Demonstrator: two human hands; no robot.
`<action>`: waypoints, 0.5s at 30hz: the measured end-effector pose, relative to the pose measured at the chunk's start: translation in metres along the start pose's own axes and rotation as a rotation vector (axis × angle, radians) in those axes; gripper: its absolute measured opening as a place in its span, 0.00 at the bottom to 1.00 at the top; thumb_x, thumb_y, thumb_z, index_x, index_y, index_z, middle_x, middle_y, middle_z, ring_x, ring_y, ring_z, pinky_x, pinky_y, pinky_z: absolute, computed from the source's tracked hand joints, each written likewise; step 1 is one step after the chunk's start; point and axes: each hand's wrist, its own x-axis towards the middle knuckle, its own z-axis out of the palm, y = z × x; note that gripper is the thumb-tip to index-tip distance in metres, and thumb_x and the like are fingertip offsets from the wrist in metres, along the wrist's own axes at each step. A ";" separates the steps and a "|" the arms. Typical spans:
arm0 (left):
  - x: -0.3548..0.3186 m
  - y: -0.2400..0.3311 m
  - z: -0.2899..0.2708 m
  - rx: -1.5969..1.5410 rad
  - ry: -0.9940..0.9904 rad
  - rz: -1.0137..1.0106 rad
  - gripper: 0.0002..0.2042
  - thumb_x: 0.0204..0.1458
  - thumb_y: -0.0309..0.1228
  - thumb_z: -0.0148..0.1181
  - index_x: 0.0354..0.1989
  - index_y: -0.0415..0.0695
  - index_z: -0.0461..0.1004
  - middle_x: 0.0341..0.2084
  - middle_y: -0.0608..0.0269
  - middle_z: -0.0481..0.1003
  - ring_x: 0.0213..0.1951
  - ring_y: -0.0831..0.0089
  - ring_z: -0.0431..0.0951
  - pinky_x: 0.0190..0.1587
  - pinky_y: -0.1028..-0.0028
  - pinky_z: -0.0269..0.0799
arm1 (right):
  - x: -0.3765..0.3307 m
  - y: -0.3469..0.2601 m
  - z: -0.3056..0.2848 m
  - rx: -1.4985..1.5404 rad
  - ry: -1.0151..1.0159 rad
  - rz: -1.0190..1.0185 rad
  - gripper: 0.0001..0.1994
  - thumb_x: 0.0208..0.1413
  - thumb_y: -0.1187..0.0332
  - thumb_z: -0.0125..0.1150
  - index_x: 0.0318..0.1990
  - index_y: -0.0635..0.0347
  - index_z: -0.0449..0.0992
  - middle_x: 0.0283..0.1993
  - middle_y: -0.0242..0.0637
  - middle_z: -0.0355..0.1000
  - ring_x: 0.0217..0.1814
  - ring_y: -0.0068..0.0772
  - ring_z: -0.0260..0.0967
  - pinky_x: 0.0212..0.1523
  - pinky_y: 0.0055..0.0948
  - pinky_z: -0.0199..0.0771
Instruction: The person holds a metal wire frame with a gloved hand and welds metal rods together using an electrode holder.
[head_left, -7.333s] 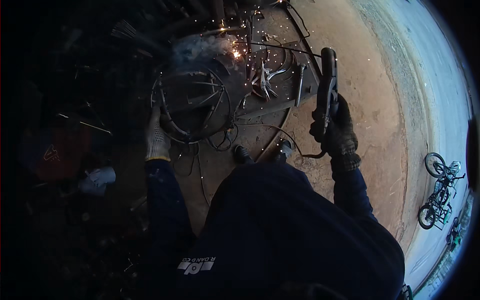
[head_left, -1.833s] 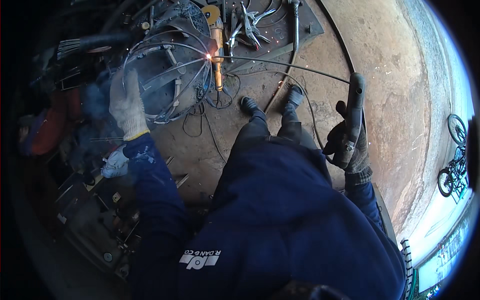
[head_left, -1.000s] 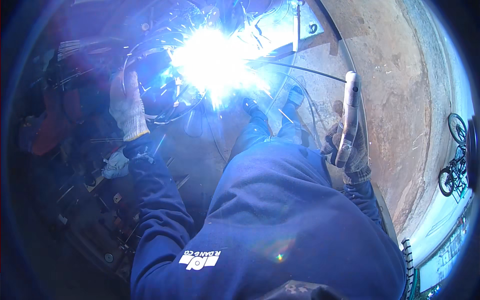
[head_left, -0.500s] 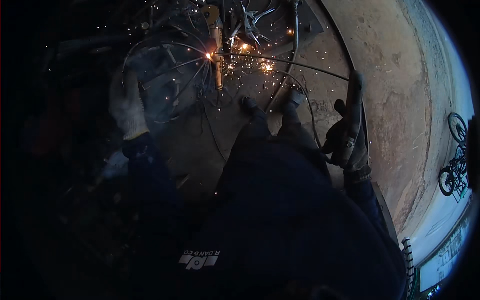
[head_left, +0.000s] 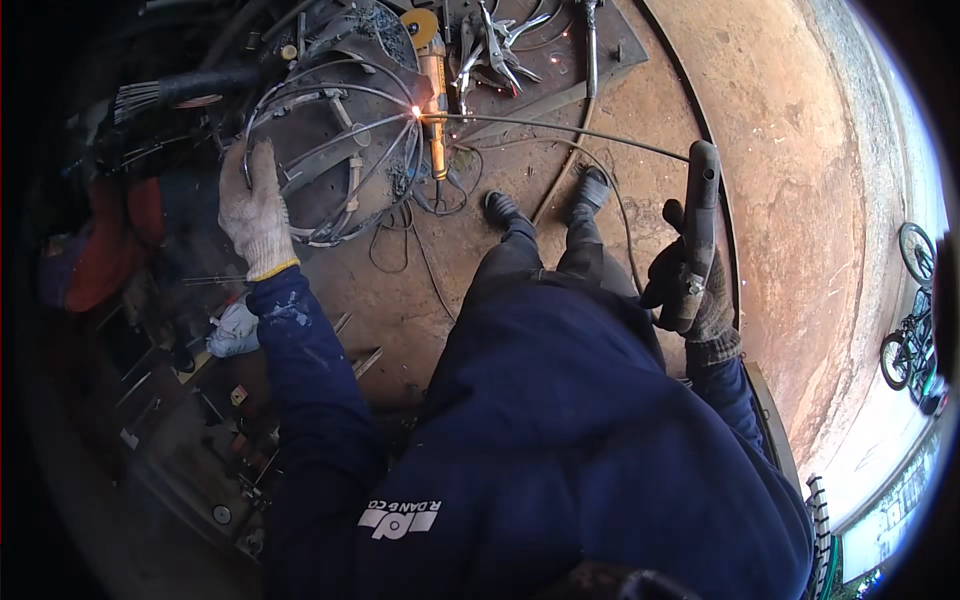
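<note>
My left hand [head_left: 258, 210], in a pale knit glove with a yellow cuff, grips the rim of a round cage-like frame of curved metal rods [head_left: 375, 95]. The frame's rods meet at a glowing orange spot [head_left: 416, 112]. A long thin welding rod [head_left: 560, 128] reaches from this spot across to the right. Its other end sits in a dark, tube-shaped welding electrode holder [head_left: 702, 210]. My right hand [head_left: 708, 290], in a dark glove, is closed around that holder, its fingers partly hidden.
Just beyond the joint lies a yellow angle grinder [head_left: 433, 85]. Several locking pliers [head_left: 495, 45] rest on the metal work surface [head_left: 625, 45]. Cables [head_left: 410, 235] trail near my feet. A wire brush-like bundle [head_left: 140, 100] and a red cloth [head_left: 110, 245] are at left. Bicycles [head_left: 905, 310] stand far right.
The bright spray of sparks has shrunk to a small glow with few sparks, and the picture has become much lighter. Both hands are in nearly the same places.
</note>
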 end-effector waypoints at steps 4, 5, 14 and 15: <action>0.001 0.003 0.001 -0.004 -0.010 0.011 0.23 0.59 0.45 0.61 0.55 0.40 0.76 0.52 0.51 0.77 0.55 0.59 0.76 0.59 0.67 0.68 | 0.000 0.001 -0.002 0.015 -0.007 0.017 0.43 0.52 0.67 0.70 0.72 0.66 0.50 0.35 0.40 0.72 0.30 0.32 0.75 0.29 0.32 0.81; 0.000 0.005 0.001 -0.005 -0.009 -0.005 0.23 0.59 0.45 0.61 0.55 0.41 0.76 0.52 0.51 0.77 0.55 0.60 0.77 0.58 0.67 0.68 | 0.000 0.001 -0.002 0.020 -0.019 0.001 0.43 0.52 0.67 0.70 0.72 0.66 0.50 0.35 0.40 0.72 0.30 0.32 0.75 0.29 0.32 0.81; 0.000 0.007 0.000 -0.028 -0.013 -0.026 0.22 0.59 0.44 0.61 0.55 0.41 0.76 0.52 0.51 0.78 0.54 0.60 0.77 0.58 0.67 0.68 | -0.001 -0.006 0.007 -0.017 0.021 0.006 0.45 0.50 0.65 0.71 0.72 0.67 0.50 0.34 0.39 0.73 0.30 0.32 0.75 0.31 0.31 0.81; 0.000 0.006 0.000 -0.037 -0.012 -0.022 0.22 0.59 0.44 0.61 0.55 0.41 0.76 0.52 0.51 0.78 0.54 0.60 0.77 0.58 0.67 0.69 | -0.001 -0.006 0.007 -0.017 0.020 0.006 0.45 0.50 0.65 0.71 0.72 0.67 0.50 0.34 0.39 0.73 0.30 0.32 0.75 0.31 0.31 0.81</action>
